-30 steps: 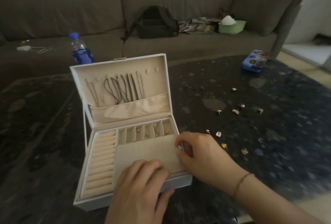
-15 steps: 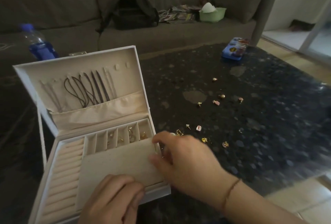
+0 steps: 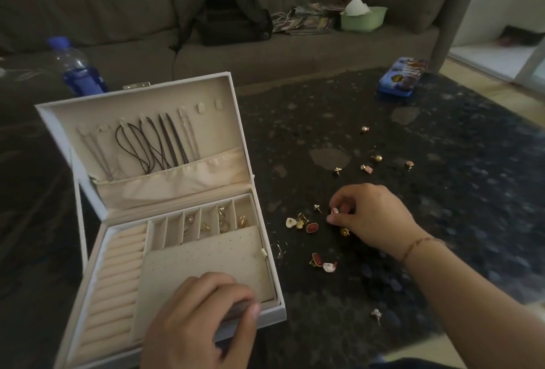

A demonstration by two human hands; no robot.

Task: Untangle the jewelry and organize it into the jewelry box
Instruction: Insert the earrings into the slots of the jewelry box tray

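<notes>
Jewelry box (image 3: 88,250): one, white, lid up, on the dark surface (image 3: 442,221). Necklaces (image 3: 147,144): several, hung inside the lid. Small compartments: six, four holding gold pieces. Loose earrings (image 3: 312,226): about fifteen, right of the box. Left hand (image 3: 200,321): fingers curled over the box's front edge. Right hand (image 3: 374,215): half a second ago at the box's right edge, now right of the box, fingers pinching one small earring.
</notes>
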